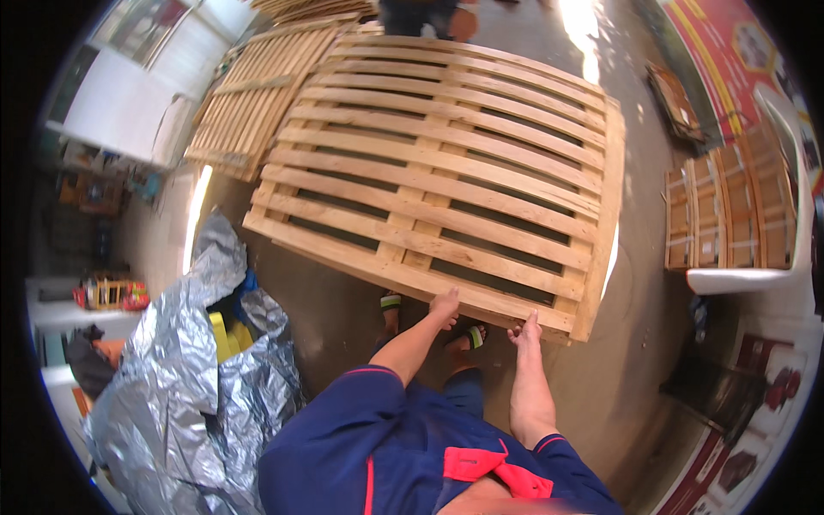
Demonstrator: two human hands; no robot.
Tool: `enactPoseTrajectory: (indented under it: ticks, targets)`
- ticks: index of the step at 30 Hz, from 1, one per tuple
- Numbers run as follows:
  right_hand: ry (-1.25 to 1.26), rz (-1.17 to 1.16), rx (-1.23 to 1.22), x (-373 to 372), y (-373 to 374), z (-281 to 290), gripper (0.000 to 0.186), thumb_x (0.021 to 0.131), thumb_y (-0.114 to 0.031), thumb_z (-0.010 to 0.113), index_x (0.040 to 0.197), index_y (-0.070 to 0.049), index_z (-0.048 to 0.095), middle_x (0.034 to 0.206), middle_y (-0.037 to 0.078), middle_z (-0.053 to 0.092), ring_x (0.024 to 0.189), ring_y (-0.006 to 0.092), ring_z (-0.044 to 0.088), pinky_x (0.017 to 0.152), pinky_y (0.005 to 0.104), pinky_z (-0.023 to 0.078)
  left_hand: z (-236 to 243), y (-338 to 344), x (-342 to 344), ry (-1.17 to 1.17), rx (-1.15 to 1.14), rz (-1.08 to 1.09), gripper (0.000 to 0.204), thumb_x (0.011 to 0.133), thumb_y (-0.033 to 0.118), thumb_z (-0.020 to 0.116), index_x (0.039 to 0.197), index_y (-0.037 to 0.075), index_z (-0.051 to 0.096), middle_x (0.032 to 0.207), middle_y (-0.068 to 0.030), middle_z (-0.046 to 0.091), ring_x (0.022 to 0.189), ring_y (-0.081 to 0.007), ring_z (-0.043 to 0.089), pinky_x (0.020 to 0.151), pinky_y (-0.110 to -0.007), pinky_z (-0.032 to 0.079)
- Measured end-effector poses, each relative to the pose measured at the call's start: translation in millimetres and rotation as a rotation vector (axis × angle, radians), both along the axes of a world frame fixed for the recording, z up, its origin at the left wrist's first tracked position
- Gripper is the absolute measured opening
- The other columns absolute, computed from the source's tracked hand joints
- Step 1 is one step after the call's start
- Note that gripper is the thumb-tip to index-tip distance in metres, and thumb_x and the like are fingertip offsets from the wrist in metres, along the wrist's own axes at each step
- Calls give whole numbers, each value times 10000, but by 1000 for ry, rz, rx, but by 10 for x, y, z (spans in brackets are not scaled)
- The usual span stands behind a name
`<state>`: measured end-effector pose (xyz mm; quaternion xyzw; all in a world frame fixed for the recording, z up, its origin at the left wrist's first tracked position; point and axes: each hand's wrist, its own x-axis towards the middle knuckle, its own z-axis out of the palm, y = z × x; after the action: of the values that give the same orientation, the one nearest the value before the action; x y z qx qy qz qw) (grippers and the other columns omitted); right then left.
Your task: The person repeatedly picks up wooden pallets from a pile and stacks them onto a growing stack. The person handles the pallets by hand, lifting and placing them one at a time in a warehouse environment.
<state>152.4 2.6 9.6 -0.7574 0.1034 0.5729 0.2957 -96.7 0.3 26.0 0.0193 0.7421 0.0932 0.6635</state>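
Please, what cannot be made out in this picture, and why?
Head view: wooden pallet, underside hidden by its top.
Head view: left hand, palm hidden by its own back.
Head view: another person, head cut off by upper edge.
Head view: silver sheet, things beneath mostly covered by it.

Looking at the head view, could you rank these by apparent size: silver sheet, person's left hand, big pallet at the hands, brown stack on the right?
Largest to smallest, as they look:
1. Big pallet
2. Silver sheet
3. Brown stack
4. Left hand

2 bare arms (530,386) reach forward. The left hand (445,309) and right hand (526,329) are apart, right fingers (514,333) bent.
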Motion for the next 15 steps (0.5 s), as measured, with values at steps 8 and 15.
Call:
enactPoseTrajectory:
  ticks: [8,15]
  targets:
    - [-306,222,56,723,49,-348,619,763,-520,726,1153,-87,516,894,128,605,766,306,599,685,549,484,-36,-70,-240,384,841,-662,537,886,513,531,723,22,671,619,-132,650,604,-243,666,629,-391,540]
    - [-609,975,-74,1178,-216,-235,313,857,-299,653,777,-12,560,630,109,568,484,205,528,401,363,421,-276,-624,-1844,711,867,-595,508,841,504,583,820,5,675,739,-135,687,668,-253,689,670,-378,554]
